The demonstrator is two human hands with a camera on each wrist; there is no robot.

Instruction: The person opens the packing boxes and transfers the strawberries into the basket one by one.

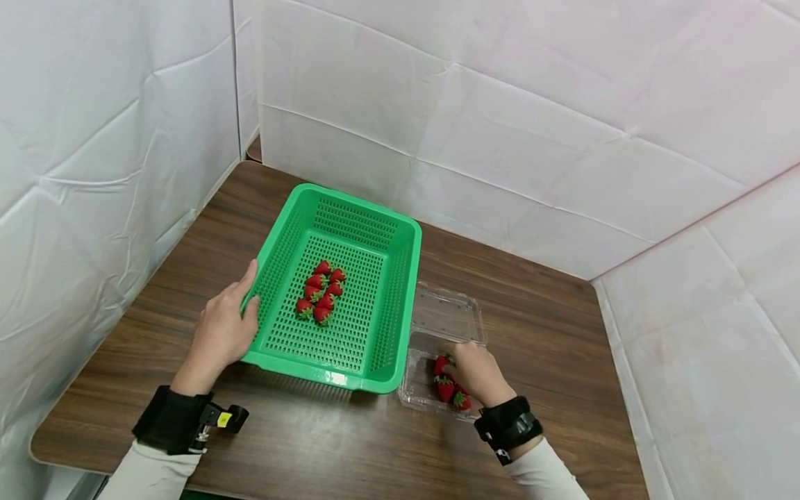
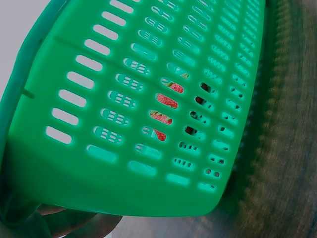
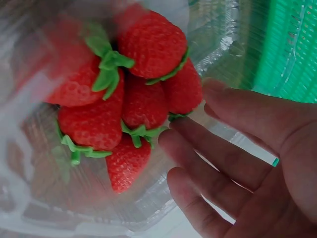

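A green slotted basket [image 1: 409,278] stands on the wooden table [image 1: 550,361] with several strawberries [image 1: 320,292] in its middle. My left hand [image 1: 221,333] grips its near left rim, thumb over the edge. In the left wrist view the basket wall [image 2: 148,163] fills the frame, berries [image 2: 166,101] show through the slots, and my fingers [image 2: 74,223] lie under it. Right of the basket sits an open clear clamshell box [image 1: 446,312] holding strawberries [image 1: 445,387]. My right hand [image 1: 478,371] reaches into it; my right hand's fingers [image 3: 198,148] are loosely extended, tips at a strawberry [image 3: 143,106], gripping none.
White padded walls [image 1: 562,139] close in the table on the left, back and right. The green basket [image 3: 292,49] stands right beside the clamshell [image 3: 218,29]. Bare tabletop lies in front of both and to the far right. Black bands are on both wrists.
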